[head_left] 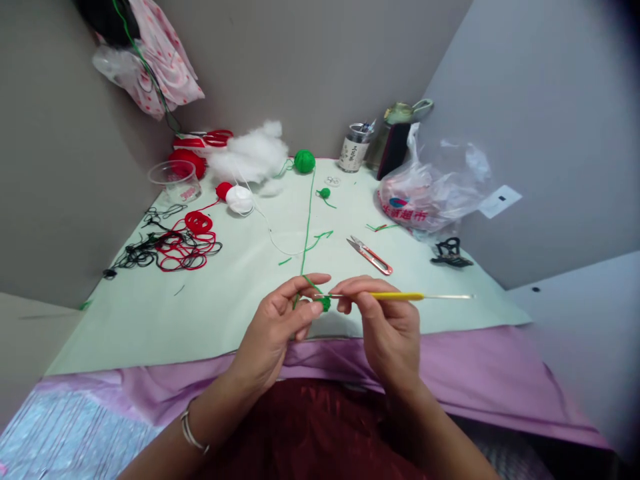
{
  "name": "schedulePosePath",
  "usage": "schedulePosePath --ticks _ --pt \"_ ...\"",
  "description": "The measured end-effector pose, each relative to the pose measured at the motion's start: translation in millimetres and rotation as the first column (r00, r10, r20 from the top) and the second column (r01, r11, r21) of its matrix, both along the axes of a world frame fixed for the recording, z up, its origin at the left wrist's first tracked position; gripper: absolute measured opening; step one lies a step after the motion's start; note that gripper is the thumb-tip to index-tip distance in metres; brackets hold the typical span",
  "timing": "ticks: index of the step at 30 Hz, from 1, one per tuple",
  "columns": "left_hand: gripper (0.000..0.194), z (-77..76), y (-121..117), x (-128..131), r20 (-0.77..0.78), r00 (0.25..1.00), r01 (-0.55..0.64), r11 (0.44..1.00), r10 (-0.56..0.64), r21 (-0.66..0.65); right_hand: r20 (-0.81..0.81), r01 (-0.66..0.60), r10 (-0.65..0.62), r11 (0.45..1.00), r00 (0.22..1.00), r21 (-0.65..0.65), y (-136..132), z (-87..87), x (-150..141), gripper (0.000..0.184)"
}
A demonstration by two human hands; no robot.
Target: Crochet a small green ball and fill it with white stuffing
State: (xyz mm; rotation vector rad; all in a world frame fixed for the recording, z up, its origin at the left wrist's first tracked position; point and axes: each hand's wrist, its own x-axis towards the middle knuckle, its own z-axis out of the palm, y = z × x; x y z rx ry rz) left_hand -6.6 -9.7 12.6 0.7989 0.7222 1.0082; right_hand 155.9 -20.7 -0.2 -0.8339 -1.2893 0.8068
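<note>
My left hand (281, 313) pinches a small green crochet piece (325, 304) between thumb and fingers, its index finger stretched out with green yarn (307, 247) running over it. That strand leads back across the table to a green yarn ball (305, 161). In my right hand (387, 320) is a crochet hook (397, 296) with a yellow handle, closed in thumb and fingers. The hook's metal tip lies at the top of the green piece, close to my left fingertips. Whether a loop sits on the tip is too small to tell.
Thread snips (370, 255) and a black hair claw (451, 253) lie to the right, before a plastic bag (425, 193). A labelled pen cup (355, 148) stands behind. Leftward are white stuffing (253, 153), a clear cup (176, 183), red-white balls (239, 199) and tangled black and red yarn (173, 248).
</note>
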Motion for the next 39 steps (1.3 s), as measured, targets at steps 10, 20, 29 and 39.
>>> schedulePosePath --ticks 10,20,29,39 --pt "0.032 1.6 0.6 -3.9 -0.051 0.999 0.020 0.999 -0.018 0.032 0.015 -0.053 0.053 0.998 0.998 -0.023 0.3 3.2 3.4 0.018" --pt "0.035 2.0 -0.2 -6.3 -0.056 0.998 0.021 1.000 -0.020 0.011 -0.063 -0.052 0.046 0.995 0.997 -0.088 -0.1 -0.2 5.0 0.020" --pt "0.030 -3.3 -3.6 -1.9 -0.187 0.972 -0.113 0.980 0.143 0.164 0.401 0.035 -0.137 0.967 0.906 0.253 -13.7 9.0 2.1 0.021" --pt "0.034 -4.7 -7.9 -0.5 -0.245 0.943 -0.176 0.964 0.223 0.200 0.489 0.067 -0.333 0.873 0.806 0.483 -12.5 4.9 -3.4 0.022"
